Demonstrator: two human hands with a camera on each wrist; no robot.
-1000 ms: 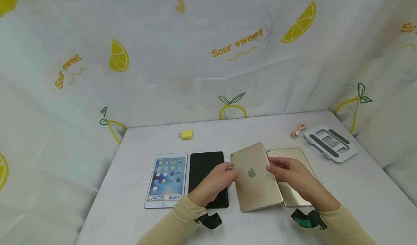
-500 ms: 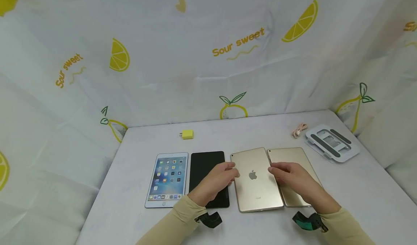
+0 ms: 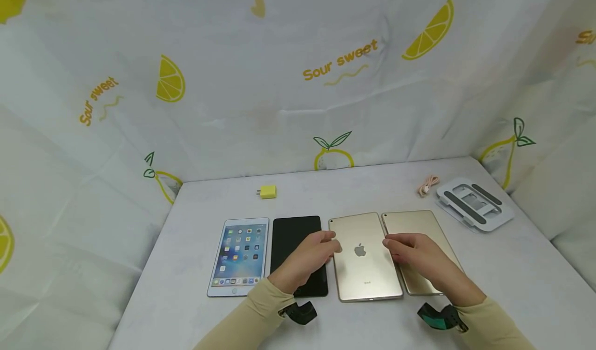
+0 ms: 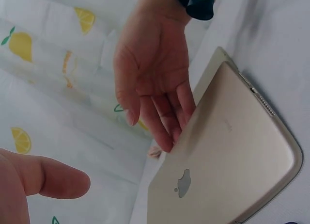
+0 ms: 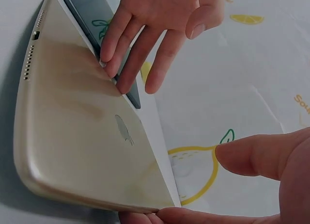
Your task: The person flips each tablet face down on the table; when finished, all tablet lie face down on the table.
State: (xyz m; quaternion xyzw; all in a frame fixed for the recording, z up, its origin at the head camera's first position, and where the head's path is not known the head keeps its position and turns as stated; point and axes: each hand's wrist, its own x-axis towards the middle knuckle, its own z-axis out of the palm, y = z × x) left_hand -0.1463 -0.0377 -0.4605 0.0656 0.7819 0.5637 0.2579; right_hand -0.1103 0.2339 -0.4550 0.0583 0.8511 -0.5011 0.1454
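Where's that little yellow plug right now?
In the head view, the yellow plug lies slightly left of centre near the back of the table, beyond the gap between the white tablet and the black tablet.

pale lemon-print cloth (image 3: pixel 233 117) hangs behind a white table (image 3: pixel 181 267)
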